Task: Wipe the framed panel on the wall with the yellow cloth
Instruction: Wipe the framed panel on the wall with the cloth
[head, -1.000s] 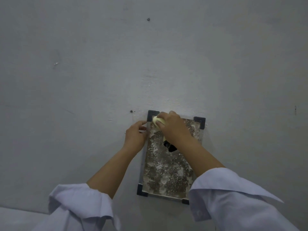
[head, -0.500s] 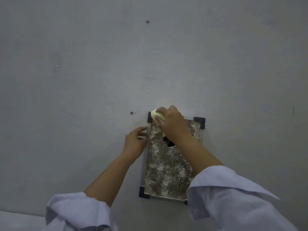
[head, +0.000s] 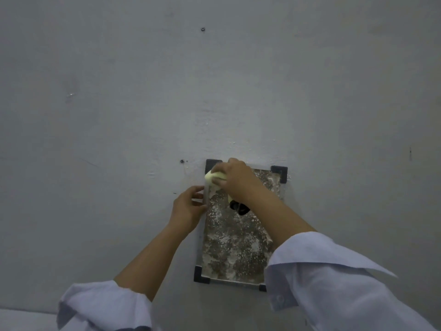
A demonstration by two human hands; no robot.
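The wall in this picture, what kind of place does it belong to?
Probably a plain indoor room, perhaps a workshop or test space; I cannot say more. The grey wall is bare and scuffed, with small screws left in it and one framed panel.

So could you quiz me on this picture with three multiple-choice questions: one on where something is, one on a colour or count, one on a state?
1. Where on the framed panel is the yellow cloth?
A. upper left corner
B. bottom edge
C. lower right corner

2. How many dark corner brackets show?
A. one
B. two
C. four

3. What is the left hand doing?
A. hanging free
B. resting at the panel's left edge
C. holding a bottle

Answers: 1 A, the right hand presses the cloth there. 2 C, one shows at each corner, two partly hidden. 3 B, its fingers touch that edge.
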